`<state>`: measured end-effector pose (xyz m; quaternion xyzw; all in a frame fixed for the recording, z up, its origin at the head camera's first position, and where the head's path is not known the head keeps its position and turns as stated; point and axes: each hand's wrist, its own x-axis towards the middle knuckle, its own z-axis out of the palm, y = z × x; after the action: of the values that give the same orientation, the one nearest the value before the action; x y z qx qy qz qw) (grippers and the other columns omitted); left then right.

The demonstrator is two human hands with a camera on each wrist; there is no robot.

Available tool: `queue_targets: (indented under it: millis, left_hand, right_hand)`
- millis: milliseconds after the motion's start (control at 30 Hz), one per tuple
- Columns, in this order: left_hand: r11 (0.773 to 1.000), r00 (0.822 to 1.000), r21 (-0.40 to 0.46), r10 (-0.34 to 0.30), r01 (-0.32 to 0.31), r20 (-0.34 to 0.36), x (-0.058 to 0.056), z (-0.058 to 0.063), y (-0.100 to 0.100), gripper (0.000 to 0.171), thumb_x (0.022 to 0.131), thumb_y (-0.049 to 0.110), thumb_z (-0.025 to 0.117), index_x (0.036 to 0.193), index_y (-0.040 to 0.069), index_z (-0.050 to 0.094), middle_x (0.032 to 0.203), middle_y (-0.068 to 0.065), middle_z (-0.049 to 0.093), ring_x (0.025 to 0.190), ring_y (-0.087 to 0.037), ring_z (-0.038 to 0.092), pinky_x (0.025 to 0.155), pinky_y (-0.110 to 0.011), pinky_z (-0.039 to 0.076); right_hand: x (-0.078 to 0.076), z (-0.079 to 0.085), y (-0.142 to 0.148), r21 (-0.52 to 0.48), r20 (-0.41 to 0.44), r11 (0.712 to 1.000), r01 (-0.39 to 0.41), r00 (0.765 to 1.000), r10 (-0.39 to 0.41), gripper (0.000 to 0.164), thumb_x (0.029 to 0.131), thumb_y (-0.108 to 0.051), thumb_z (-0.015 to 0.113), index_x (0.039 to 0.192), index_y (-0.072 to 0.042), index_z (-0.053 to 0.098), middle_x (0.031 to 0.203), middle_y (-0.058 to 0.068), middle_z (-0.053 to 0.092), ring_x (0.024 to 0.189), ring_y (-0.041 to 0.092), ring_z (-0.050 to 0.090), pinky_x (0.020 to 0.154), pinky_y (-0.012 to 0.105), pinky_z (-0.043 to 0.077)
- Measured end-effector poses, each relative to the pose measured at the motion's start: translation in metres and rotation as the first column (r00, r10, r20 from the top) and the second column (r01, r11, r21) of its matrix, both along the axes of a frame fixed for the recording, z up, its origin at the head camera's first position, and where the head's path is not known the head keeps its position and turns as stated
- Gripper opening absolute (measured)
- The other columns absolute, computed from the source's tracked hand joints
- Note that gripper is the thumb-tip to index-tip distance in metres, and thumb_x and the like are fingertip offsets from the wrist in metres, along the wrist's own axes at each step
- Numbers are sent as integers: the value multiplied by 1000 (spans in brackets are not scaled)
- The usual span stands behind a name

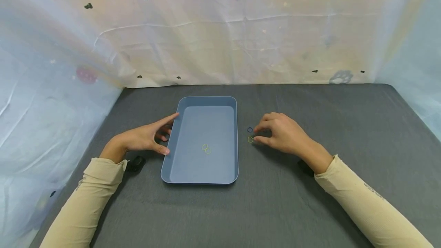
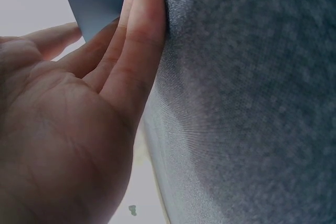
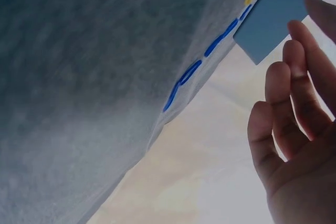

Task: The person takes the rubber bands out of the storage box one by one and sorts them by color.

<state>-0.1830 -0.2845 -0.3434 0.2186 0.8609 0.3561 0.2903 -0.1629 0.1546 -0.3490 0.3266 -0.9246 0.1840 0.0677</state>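
Observation:
A blue-grey rectangular tray (image 1: 200, 175) lies on the dark cloth with two thin yellow rings (image 1: 208, 150) in it, close together. My left hand (image 1: 146, 137) rests against the tray's left side, its thumb and index finger spread along the rim. In the left wrist view, fingertips (image 2: 147, 14) press at the tray's outer wall, near the cloth. Right of the tray lie a small blue ring (image 1: 249, 129) and a yellow ring (image 1: 250, 139). My right hand (image 1: 284, 133) is beside them, thumb and fingers bent and apart, with nothing visible between them.
Dark grey cloth (image 1: 206, 217) covers the table. A pale printed curtain (image 1: 220, 49) hangs behind it, and bluish sheeting (image 1: 51, 118) stands at the left. Blue loops (image 3: 220, 38) show in a row on the cloth in the right wrist view. A black object (image 1: 136, 163) sits under the left wrist.

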Motion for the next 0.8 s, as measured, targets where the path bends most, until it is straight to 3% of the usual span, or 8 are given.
queue_targets:
  millis: [800]
  left_hand:
    - [1000,1000,-5,-6,6,-7,1,1,1,117,82,29,83,161,31,-3,160,-22,22,131,-39,44,102,-51,44]
  right_hand:
    - [5,4,-29,-106,-2,991,-80,997,81,17,85,-30,81,100,-22,80,95,-4,70,88,15,62,74,32,49]
